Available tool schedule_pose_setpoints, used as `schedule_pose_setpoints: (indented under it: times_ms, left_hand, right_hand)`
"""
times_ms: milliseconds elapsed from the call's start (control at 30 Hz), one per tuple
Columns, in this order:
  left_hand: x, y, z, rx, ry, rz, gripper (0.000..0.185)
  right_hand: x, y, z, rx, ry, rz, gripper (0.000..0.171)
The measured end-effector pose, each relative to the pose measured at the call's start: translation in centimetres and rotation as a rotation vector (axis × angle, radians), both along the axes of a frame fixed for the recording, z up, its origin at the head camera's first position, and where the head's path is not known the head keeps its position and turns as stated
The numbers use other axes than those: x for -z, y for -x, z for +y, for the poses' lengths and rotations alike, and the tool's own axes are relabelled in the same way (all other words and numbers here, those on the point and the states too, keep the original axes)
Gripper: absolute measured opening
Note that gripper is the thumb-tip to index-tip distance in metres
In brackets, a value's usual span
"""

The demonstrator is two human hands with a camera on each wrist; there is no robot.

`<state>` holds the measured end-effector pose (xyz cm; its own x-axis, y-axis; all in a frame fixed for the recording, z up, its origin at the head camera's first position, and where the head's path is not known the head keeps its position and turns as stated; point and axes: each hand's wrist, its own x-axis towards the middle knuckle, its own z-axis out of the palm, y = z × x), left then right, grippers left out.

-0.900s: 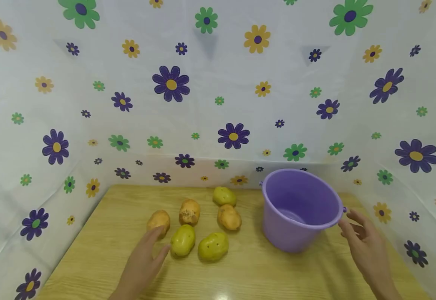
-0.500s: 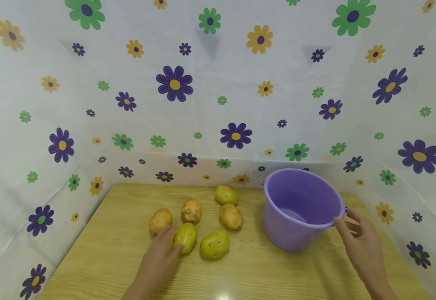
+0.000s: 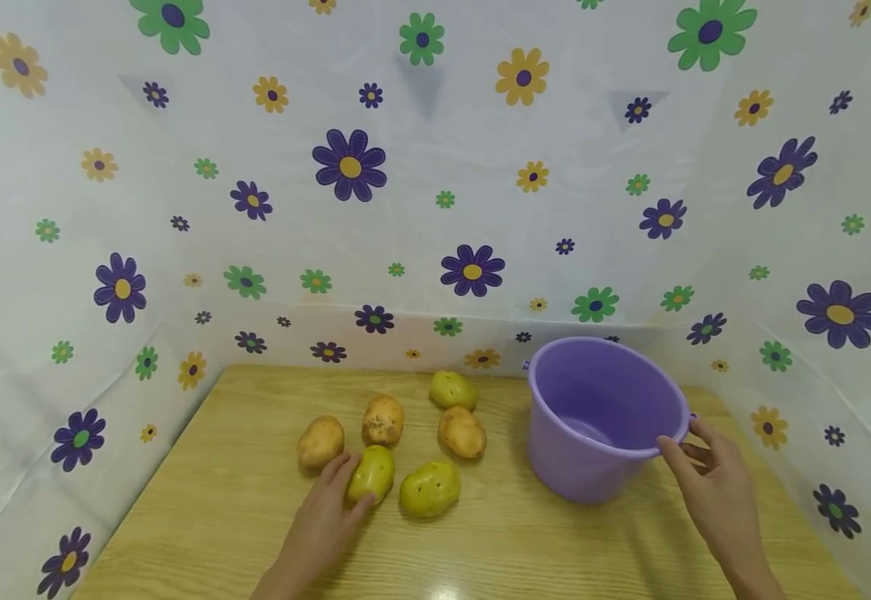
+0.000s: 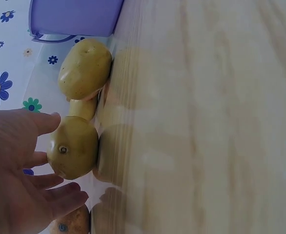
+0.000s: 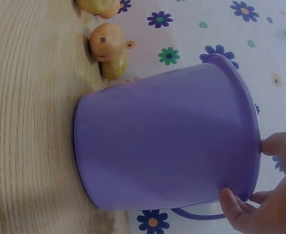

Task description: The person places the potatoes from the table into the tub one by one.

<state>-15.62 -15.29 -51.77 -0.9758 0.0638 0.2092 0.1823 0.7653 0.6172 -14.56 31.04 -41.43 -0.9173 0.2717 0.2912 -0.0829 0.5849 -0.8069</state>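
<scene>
Several potatoes lie on the wooden table [image 3: 518, 550]. My left hand [image 3: 357, 479] reaches the yellow-green potato [image 3: 375, 468] at the front of the group, with straight fingers along its left side and the thumb under it. In the left wrist view that potato [image 4: 73, 146] sits between thumb and spread fingers of the left hand [image 4: 60, 156]. A purple bucket [image 3: 600, 417] stands upright to the right, with nothing visible inside it. My right hand [image 3: 681, 435] holds its near right rim with thumb and fingertips. In the right wrist view the right hand [image 5: 248, 170] has its thumb on the bucket [image 5: 167, 141] wall.
A second yellow-green potato [image 3: 429, 489] lies just right of the touched one. Tan potatoes [image 3: 321, 440] [image 3: 383, 418] [image 3: 462, 432] and one greenish potato [image 3: 452, 389] lie behind. A flowered white sheet [image 3: 435, 208] walls the table on three sides.
My left hand slid forward until its fingers lay against the yellow-green potato. My right hand moved in and took the bucket's rim. The potatoes and bucket stayed put.
</scene>
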Motion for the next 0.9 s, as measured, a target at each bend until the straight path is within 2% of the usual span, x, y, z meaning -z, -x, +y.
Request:
schedule_pose_setpoints:
  times_ms: [533, 900]
  left_hand:
    - [0.4, 0.4, 0.0, 0.041, 0.018, 0.015, 0.064]
    - [0.4, 0.1, 0.1, 0.043, 0.017, 0.028, 0.063]
  right_hand:
    - [0.2, 0.9, 0.2, -0.036, 0.011, 0.006, 0.062]
    - [0.1, 1.2, -0.2, -0.052, -0.038, 0.121, 0.050]
